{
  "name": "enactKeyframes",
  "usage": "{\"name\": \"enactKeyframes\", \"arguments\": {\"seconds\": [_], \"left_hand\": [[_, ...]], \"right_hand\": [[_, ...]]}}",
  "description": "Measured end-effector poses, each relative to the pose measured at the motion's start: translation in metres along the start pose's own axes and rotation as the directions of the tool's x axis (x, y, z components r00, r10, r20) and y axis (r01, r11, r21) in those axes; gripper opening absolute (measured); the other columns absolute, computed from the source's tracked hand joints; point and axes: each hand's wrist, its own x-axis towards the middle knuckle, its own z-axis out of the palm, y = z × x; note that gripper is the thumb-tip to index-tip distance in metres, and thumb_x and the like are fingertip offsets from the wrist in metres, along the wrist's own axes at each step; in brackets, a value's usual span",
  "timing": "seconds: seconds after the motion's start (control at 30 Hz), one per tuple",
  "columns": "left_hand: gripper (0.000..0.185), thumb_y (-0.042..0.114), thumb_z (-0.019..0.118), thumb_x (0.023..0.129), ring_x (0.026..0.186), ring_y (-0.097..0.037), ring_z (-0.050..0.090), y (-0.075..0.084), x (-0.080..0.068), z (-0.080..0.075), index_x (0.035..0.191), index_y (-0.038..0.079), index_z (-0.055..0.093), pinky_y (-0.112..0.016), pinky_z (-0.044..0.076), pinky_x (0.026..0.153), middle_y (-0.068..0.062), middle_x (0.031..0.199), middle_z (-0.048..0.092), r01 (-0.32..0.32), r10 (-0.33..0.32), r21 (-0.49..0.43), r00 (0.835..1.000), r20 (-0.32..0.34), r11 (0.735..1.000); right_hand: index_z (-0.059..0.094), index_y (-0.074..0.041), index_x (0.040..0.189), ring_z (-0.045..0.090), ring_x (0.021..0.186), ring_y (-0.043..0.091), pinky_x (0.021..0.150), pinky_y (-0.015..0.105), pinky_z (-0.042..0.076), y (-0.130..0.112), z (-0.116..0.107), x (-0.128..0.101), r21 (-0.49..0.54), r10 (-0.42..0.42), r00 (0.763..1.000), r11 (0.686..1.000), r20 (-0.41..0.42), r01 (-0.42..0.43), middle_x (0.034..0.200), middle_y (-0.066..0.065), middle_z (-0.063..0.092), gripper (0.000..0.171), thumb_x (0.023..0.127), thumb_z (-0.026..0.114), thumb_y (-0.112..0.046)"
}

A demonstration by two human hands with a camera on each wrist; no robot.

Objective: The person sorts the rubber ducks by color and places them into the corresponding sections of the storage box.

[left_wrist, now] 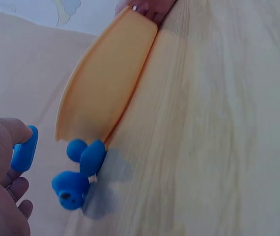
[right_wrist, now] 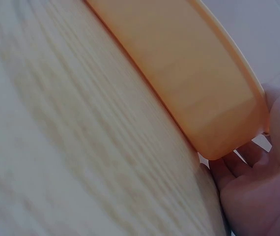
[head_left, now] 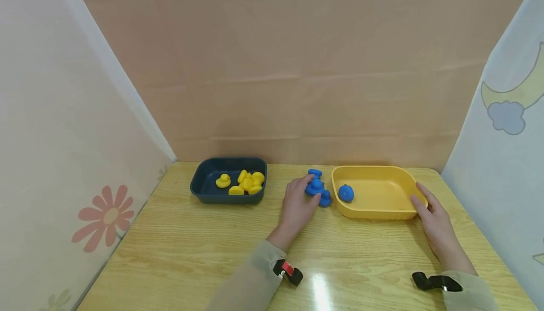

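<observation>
My left hand (head_left: 296,205) pinches a blue rubber duck (head_left: 315,187) between thumb and fingers, left of the yellow tray (head_left: 374,214). In the left wrist view only part of this duck (left_wrist: 24,150) shows beside the thumb. Two more blue ducks lie close by, one behind (head_left: 315,172) and one in front (head_left: 325,199). Another blue duck (head_left: 346,193) is inside the tray, at its left end. My right hand (head_left: 435,228) grips the tray's right end, the thumb at the rim and the fingers against the outer wall (right_wrist: 233,132).
A dark blue tray (head_left: 227,199) with several yellow ducks (head_left: 247,184) stands at the back left of the wooden table (head_left: 178,249). A brown sheet (head_left: 297,65) rises behind the table. Patterned sheets (head_left: 63,136) stand along both sides.
</observation>
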Motion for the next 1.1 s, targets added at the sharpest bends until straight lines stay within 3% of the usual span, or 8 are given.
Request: {"name": "enactKeyframes", "arguments": {"seconds": [0.4, 0.57, 1.1], "left_hand": [[0.054, 0.024, 0.082, 0.104, 0.139, -0.026, 0.055, 0.038, -0.005, 0.024, 0.154, 0.017, 0.063, -0.041, 0.048, 0.117, -0.003, 0.146, 0.065, -0.141, 0.141, -0.002, 0.988, 0.056, 0.99], [0.052, 0.026, 0.082, 0.103, 0.135, -0.025, 0.057, 0.045, -0.007, 0.038, 0.152, 0.017, 0.065, -0.037, 0.049, 0.115, -0.003, 0.139, 0.069, -0.197, 0.194, 0.056, 0.98, 0.05, 0.979], [0.049, 0.032, 0.08, 0.105, 0.131, -0.02, 0.056, 0.042, -0.009, 0.054, 0.151, 0.022, 0.067, -0.032, 0.045, 0.116, 0.003, 0.14, 0.069, -0.174, 0.168, 0.152, 0.984, 0.055, 0.973]], "right_hand": [[0.012, -0.032, 0.179, -0.015, 0.167, 0.03, 0.113, 0.0, 0.009, 0.002, 0.002, 0.005, 0.012, -0.014, 1.0, 1.0, 0.001, 0.014, 0.185, 0.007, -0.004, 0.073, 0.118, 0.047, -0.049], [0.01, -0.031, 0.179, -0.016, 0.167, 0.032, 0.113, -0.001, 0.009, 0.003, 0.002, 0.006, 0.014, -0.004, 1.0, 1.0, 0.017, 0.004, 0.185, 0.008, -0.005, 0.074, 0.118, 0.047, -0.049], [0.008, -0.029, 0.179, -0.014, 0.167, 0.035, 0.105, -0.005, 0.008, 0.003, 0.0, 0.005, -0.03, -0.007, 1.0, 1.0, 0.017, 0.007, 0.184, 0.013, -0.005, 0.074, 0.118, 0.045, -0.05]]}}
